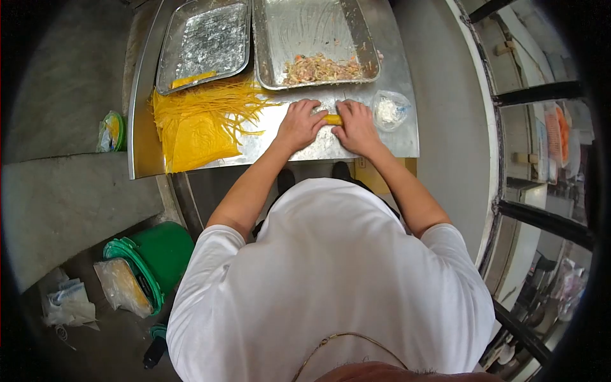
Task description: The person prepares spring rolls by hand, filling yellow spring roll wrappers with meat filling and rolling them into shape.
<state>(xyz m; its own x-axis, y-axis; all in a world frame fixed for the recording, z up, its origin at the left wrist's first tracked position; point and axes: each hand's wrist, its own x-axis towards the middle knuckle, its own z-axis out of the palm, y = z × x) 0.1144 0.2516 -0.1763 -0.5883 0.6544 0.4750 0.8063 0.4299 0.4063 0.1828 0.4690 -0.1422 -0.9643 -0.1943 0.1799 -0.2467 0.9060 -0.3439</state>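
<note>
Scanning from the left, I find yellow sheets (200,137) and thin strips (210,102) on the metal table (258,149), just in front of the left tray (207,38); a yellow piece (193,79) lies along that tray's near rim. Next comes the right tray (312,32), with shredded filling (324,69) at its near end. The left hand (300,124) is clamped, fingers bent, on the left end of the yellow roll (332,119). The roll sits between both hands, in front of the right tray; its long axis runs left to right, roughly parallel to the table's front edge (one end points to each hand). The right hand (356,127) is clamped on the right end. Just beside it rests a clear bag (391,111) of white powder.
</note>
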